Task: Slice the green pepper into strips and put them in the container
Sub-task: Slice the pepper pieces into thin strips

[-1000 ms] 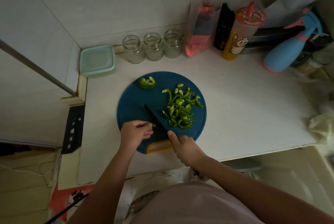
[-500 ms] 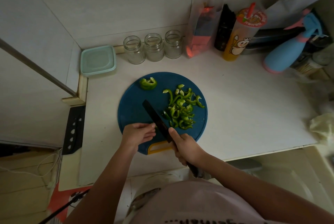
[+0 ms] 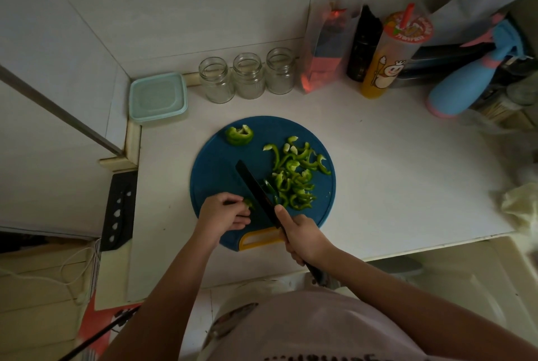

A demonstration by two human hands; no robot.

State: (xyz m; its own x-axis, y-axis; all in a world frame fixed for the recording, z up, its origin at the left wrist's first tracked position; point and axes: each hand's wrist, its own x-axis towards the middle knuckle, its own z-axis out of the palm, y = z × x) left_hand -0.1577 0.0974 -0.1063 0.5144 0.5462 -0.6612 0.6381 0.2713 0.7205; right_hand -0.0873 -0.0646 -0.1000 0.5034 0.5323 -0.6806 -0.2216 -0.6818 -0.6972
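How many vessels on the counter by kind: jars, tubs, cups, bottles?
Glass jars: 3
Teal lidded tub: 1
Drink cup with straw: 1
Bottles, one black, one blue spray: 2
Total: 7
The clutter at the far right is too blurred to count.
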